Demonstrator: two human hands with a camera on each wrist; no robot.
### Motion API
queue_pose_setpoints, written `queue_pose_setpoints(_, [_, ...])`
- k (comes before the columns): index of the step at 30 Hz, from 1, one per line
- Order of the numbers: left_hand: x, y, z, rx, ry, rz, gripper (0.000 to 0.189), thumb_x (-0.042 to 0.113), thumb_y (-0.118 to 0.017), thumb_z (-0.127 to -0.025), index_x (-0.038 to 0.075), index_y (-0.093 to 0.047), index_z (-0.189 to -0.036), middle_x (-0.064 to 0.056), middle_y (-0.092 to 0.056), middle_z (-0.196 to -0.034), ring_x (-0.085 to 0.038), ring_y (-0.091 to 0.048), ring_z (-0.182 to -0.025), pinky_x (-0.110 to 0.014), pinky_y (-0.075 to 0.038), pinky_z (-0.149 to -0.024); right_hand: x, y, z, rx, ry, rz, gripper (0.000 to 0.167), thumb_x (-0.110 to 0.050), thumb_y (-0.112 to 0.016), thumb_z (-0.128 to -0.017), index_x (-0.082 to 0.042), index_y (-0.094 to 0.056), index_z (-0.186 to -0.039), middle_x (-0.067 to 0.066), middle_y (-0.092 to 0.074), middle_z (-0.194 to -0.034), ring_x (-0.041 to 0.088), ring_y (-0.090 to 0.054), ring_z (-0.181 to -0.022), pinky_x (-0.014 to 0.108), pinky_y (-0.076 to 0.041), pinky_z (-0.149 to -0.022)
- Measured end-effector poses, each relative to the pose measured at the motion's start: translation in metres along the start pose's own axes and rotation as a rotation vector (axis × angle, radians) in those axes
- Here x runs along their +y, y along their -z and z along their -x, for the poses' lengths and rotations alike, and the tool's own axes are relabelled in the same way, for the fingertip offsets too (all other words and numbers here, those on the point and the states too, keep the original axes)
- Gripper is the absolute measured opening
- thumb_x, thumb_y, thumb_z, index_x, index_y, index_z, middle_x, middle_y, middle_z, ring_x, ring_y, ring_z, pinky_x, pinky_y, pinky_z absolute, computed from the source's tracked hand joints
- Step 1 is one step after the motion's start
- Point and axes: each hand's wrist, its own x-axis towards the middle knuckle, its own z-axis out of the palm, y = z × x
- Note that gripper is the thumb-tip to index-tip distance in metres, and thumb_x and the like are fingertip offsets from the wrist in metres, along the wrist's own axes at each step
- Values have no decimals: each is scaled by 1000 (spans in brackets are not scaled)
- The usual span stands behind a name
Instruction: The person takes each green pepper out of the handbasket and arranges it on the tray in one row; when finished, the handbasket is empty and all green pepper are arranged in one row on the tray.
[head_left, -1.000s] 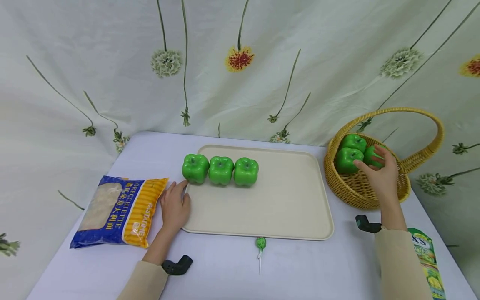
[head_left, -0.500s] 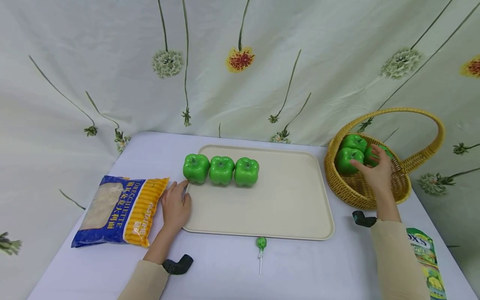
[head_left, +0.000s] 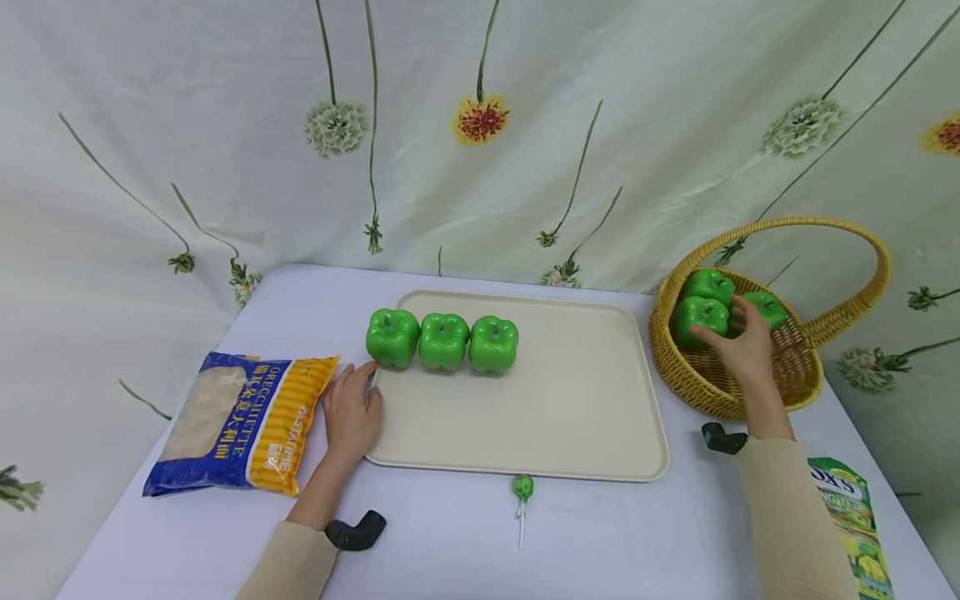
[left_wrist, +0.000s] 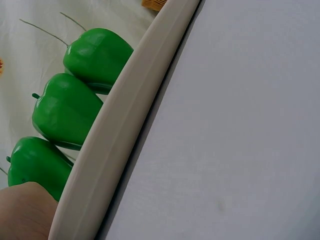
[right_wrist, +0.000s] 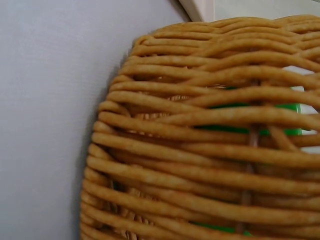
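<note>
In the head view, my right hand (head_left: 748, 346) reaches into the wicker basket (head_left: 723, 404), thumb and fingers spread about the front green bell pepper (head_left: 699, 317). A second bell pepper (head_left: 708, 285) sits behind that one, and a third (head_left: 767, 308) lies to the right behind my fingers. My left hand (head_left: 351, 412) rests at the left rim of the beige tray (head_left: 517, 433), fingers extended, tips close to the leftmost of three bell peppers (head_left: 392, 337) lined up there. The right wrist view shows the woven basket wall (right_wrist: 200, 150), with green glimpsed through gaps; my right hand is hidden.
A blue and yellow pasta bag (head_left: 240, 425) lies left of my left hand. In front of the tray is a green lollipop (head_left: 522, 492). A green packet (head_left: 851, 517) lies beside my right sleeve. The basket's tall handle (head_left: 873, 283) arches up at the right.
My right hand has shifted left within the basket, from over the right bell pepper to the front one, uncovering more of the right one. My left hand has stayed at the tray rim.
</note>
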Motion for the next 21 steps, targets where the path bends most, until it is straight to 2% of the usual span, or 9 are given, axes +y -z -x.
queue_pose_setpoints(11, [1,1,1,1,-6,4,41,4,-47,-95,-3,-53,-134,-25,-53,-138,-45,-30,-142,-60,-14,-117,2,0,-3,-90,-3,69,93,-34,-66,-91,-1,-7,-156,35,-18,-154,54,-26,-138,66,-31,-107])
queue_pose_setpoints(21, [-2,0,0,4,-7,6,40,3,-47,-95,-2,-53,-134,-24,-53,-139,-44,-30,-142,-60,-14,-117,3,0,-5,-105,-11,107,89,-36,-63,-94,-1,-8,-156,36,-14,-155,55,-18,-141,68,-25,-109])
